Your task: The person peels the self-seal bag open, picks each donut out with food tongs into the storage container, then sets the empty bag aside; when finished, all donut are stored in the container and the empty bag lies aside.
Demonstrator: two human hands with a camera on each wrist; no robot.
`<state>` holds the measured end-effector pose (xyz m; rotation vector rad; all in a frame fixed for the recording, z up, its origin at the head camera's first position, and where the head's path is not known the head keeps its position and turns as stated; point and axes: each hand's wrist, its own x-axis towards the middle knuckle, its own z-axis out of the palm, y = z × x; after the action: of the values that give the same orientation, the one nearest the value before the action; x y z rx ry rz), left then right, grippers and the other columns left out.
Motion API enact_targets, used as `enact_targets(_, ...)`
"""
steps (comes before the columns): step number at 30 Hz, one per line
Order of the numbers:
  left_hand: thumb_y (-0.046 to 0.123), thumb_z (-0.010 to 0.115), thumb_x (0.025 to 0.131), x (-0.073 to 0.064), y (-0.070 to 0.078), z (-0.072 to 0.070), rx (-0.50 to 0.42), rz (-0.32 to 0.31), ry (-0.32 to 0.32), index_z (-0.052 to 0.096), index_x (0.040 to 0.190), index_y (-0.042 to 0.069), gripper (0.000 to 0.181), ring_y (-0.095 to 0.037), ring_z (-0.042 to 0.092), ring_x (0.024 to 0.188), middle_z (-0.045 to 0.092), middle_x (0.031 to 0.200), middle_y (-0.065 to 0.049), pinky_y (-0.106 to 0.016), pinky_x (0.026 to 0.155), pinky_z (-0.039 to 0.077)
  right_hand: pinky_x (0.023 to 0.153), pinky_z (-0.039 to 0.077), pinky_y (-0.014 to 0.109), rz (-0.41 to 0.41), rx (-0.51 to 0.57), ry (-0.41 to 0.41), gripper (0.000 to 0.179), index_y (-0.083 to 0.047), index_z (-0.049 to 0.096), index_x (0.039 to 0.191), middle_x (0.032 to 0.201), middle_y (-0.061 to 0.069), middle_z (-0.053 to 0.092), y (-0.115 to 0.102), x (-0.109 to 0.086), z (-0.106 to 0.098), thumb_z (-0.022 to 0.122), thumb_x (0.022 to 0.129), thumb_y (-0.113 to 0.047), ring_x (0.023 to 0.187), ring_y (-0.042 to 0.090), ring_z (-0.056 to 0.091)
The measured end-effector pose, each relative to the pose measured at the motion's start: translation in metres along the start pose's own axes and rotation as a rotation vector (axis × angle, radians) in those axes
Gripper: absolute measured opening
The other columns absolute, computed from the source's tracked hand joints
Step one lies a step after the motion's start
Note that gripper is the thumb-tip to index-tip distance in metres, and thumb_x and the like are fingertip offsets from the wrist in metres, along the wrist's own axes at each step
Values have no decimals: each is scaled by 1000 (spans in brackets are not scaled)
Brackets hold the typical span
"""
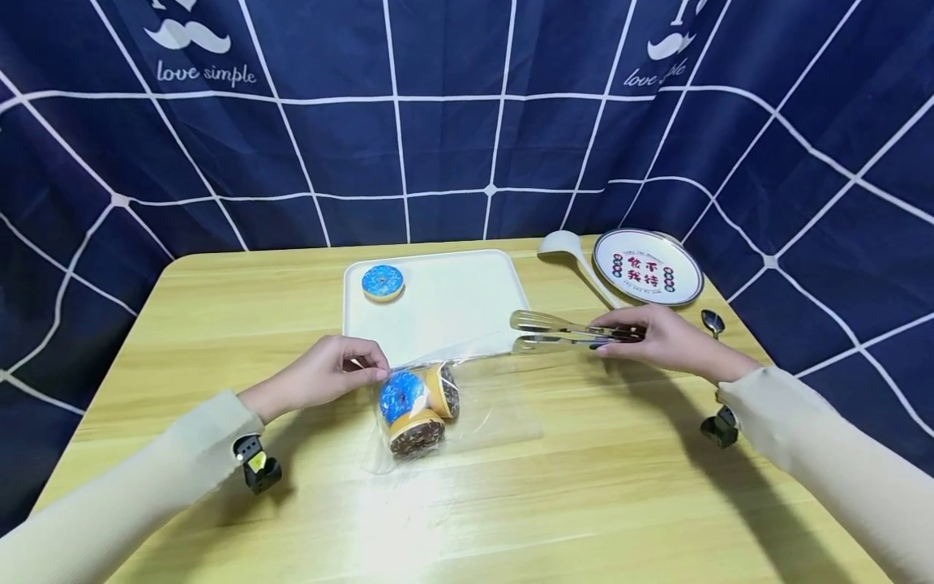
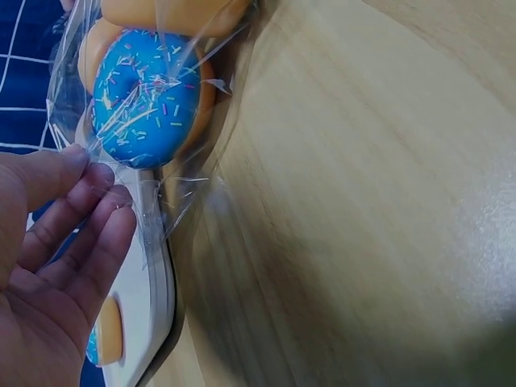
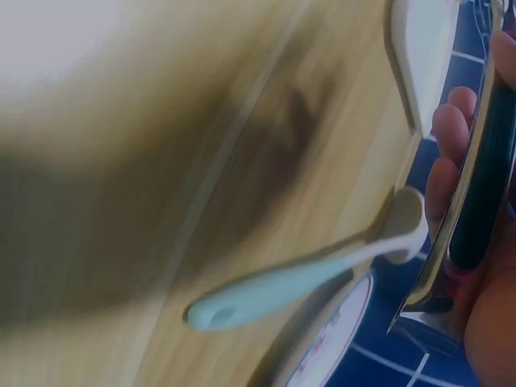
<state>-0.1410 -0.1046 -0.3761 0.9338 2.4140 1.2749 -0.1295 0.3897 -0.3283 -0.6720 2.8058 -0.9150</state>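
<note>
Three doughnuts [image 1: 417,418], one topped blue with sprinkles and two topped dark brown, sit inside a clear plastic bag [image 1: 496,414] on the wooden table [image 1: 241,308], in front of the tray. With my left hand [image 1: 336,375] I pinch the bag's edge between thumb and forefinger, just beside the blue-topped one; my other left fingers are bent loosely. My right hand [image 1: 649,337] is clamped around the handle of a pair of metal tongs [image 1: 554,324], whose two tips are apart and point left, over the tray's near right corner as the head view shows it. On the white tray [image 1: 460,300] one more blue doughnut [image 1: 383,281] lies near the far left corner. Beyond my right hand are a ladle [image 1: 562,243] with a pale green handle and a printed plate [image 1: 648,268], with a small spoon [image 1: 713,322] near the plate.
</note>
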Motion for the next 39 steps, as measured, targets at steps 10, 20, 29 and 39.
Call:
enact_targets(10, 7, 72, 98, -1, -2, 0, -2, 31, 7, 75, 93, 8, 6, -2, 64, 82, 77, 90, -10, -23, 72, 55, 73, 53, 15, -53, 2, -36, 28, -14, 79, 113, 102, 2, 81, 4, -17, 4, 86, 86, -12, 85, -5, 66)
enact_targets(20, 8, 72, 98, -1, -1, 0, -4, -2, 5, 76, 95, 9, 6, -5, 64, 83, 77, 91, -8, -23, 73, 56, 85, 57, 17, -157, -18, -66, 28, -10, 79, 115, 107, 5, 81, 1, -11, 28, 85, 87, -11, 97, 2, 71)
enact_targets(29, 9, 71, 99, 0, -3, 0, -3, -5, -4, 75, 95, 10, 6, -5, 64, 83, 76, 91, -6, -23, 74, 55, 82, 60, 23, -140, 26, -143, 32, -6, 76, 121, 109, 7, 79, -8, 4, 50, 82, 91, -17, 96, 8, 74)
enact_targets(39, 9, 71, 99, 1, -2, 0, -8, -6, -6, 75, 95, 10, 6, -5, 65, 85, 76, 92, -7, -23, 74, 56, 80, 59, 23, -149, 24, -216, 36, -7, 72, 122, 106, 3, 75, -24, 23, 69, 83, 91, -22, 89, 6, 66)
